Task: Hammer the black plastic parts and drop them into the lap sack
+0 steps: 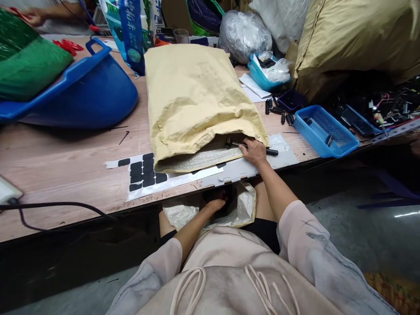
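Note:
My right hand is closed at the mouth of a yellow paper sack lying on the table. In its fingers is a slim tool with a black handle and a small metal head that points into the sack's opening. Below the table edge, a second sack with a white woven lining gapes on my lap. My left hand reaches into it over something dark. Its fingertips are lost in shadow, so whether it grips anything is hidden.
A sheet of black stickers lies under the sack's left corner. At left stands a big blue basin; at right, a blue basket and several black pieces. Another person's hand shows at the top left.

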`<state>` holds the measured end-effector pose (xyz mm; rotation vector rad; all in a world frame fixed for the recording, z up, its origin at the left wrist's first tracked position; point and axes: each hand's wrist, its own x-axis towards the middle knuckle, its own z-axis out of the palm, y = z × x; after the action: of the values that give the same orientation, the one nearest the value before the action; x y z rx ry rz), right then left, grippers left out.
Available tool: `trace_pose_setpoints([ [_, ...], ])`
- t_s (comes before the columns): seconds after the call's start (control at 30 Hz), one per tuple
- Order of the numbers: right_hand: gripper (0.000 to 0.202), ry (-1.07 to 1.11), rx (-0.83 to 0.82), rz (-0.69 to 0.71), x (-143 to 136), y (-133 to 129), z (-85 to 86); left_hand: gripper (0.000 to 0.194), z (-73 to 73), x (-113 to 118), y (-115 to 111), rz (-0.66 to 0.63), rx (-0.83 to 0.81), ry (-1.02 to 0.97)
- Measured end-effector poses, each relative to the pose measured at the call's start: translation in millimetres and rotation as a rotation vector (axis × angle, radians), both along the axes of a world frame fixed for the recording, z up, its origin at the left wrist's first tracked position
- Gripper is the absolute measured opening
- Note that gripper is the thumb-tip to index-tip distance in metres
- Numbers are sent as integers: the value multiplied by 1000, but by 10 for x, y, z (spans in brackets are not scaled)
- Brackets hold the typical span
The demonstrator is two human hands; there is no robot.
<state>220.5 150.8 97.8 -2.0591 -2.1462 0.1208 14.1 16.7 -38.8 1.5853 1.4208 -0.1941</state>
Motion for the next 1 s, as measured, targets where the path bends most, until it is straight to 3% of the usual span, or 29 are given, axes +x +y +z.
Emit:
trace_pose_setpoints([
  [0.07, 45, -3, 7, 4, 4, 3, -11, 52, 108, -29, -31, -34, -31, 31],
  [0.13, 45, -4, 13, 8, 5, 7, -19, 45, 319, -88, -54, -105, -39, -12],
  [0.2, 44, -4, 15, 10, 4, 11, -24, 36, 624, -167, -21, -221, -59, -180],
  [0.27, 44, -3, 19, 12, 4, 14, -25, 39, 974, -250, 108, -302, -108, -410],
  [0.33, 43, -2, 22, 10, 5, 16, -23, 49, 1292, -322, 339, -238, -105, -535],
  [0.43, 44, 0, 18, 8, 3, 14, -12, 45, 1581, -402, 804, -37, 228, -467],
  [0.53, 46, 2, 3, 6, -4, 11, 8, 30, 1652, -458, 1239, 152, 536, -121],
  [0.67, 48, -6, -41, -22, -22, 11, 29, 36, 1660, -520, 1568, 202, 643, 217],
  [0.83, 46, 6, -74, -39, -41, 12, 34, 40, 1711, -544, 1766, 189, 818, 316],
  [1.0, 46, -3, -105, -60, -53, 1, 60, 39, 1698, -465, 1893, 186, 785, 316],
])
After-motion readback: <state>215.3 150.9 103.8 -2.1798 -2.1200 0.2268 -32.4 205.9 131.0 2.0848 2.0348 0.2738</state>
